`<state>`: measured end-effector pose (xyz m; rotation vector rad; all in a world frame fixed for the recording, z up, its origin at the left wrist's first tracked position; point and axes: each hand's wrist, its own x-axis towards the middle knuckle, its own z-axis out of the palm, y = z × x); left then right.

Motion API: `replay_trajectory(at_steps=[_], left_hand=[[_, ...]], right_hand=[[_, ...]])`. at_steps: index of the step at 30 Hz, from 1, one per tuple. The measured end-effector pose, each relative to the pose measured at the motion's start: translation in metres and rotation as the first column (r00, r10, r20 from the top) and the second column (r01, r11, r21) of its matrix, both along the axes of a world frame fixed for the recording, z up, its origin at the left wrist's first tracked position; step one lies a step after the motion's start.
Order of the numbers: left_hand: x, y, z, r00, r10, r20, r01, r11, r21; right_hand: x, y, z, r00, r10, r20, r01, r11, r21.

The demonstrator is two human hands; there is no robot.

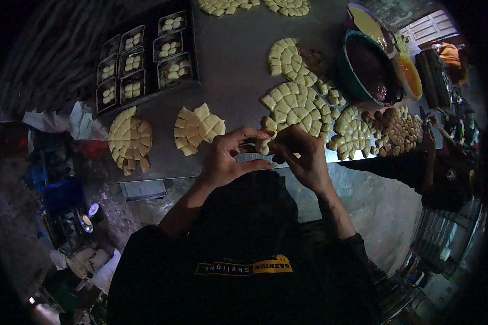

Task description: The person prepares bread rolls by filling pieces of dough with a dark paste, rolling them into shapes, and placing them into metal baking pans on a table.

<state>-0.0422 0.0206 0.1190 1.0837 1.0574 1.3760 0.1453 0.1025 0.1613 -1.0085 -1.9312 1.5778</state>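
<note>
Close to the table's near edge, my left hand [230,155] holds pale dough pieces [264,143] between bent fingers and thumb. My right hand [305,157] is closed at the other side of the same dough, its fingertips partly hidden. Just beyond my hands lies a round of dough cut into chunks [294,105], with loose chunks along its right side. Left of my left hand rests a smaller cut dough round [199,129], with a gap in its outline. Another cut round [130,138] lies farther left.
A dark tray [149,57] with small square pans of dough balls stands at the far left of the metal table [228,70]. At right are a green tub of dark contents [370,67] and an orange bowl [411,77]. A co-worker's arm [429,146] reaches toward brown dough pieces [400,130].
</note>
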Motion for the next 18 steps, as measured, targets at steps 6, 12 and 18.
replay_trajectory(at_steps=[6,12,18], left_hand=[[0.018,0.010,-0.013,0.970,0.187,-0.153,-0.188,0.982,0.006],[0.053,0.019,-0.021,0.968,0.241,0.073,-0.207,0.927,-0.312],[0.060,0.030,-0.012,0.865,0.182,0.468,0.018,0.920,-0.391]], right_hand=[[0.014,0.015,-0.005,0.989,0.044,0.144,-0.106,0.880,0.462],[0.031,0.039,-0.020,0.975,0.114,0.192,-0.178,0.915,0.363],[0.049,0.069,-0.021,0.942,0.333,0.054,-0.322,0.841,0.435]])
